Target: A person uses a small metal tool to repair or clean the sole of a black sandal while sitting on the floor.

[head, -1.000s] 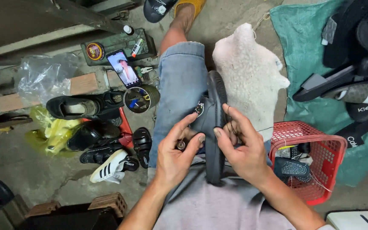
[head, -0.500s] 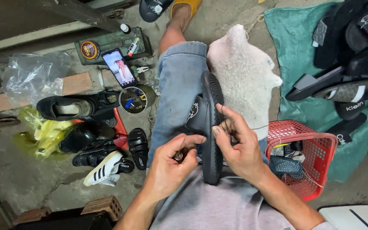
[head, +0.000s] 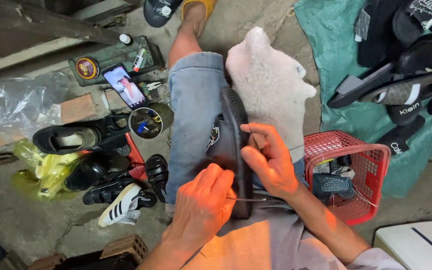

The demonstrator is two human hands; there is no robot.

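Pinching a thin thread, the right hand (head: 271, 162) presses its fingers on the edge of a black slide sandal (head: 233, 145) that stands on its side on the lap, over the denim shorts (head: 191, 115). The left hand (head: 201, 205) is closed around a thin metal awl (head: 248, 199) pointing at 3 o'clock. A grey-white cloth (head: 271, 85) lies at 12 o'clock, a red plastic basket (head: 371, 165) at 3 o'clock, and a phone (head: 125, 86) at 10 o'clock.

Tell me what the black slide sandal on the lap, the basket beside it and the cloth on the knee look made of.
Slide sandal: likely matte black rubber or foam; ribbed sole edge. Red basket: moulded plastic, glossy lattice walls. Off-white cloth: fuzzy fabric, perhaps fleece or towelling; nap looks pilled.
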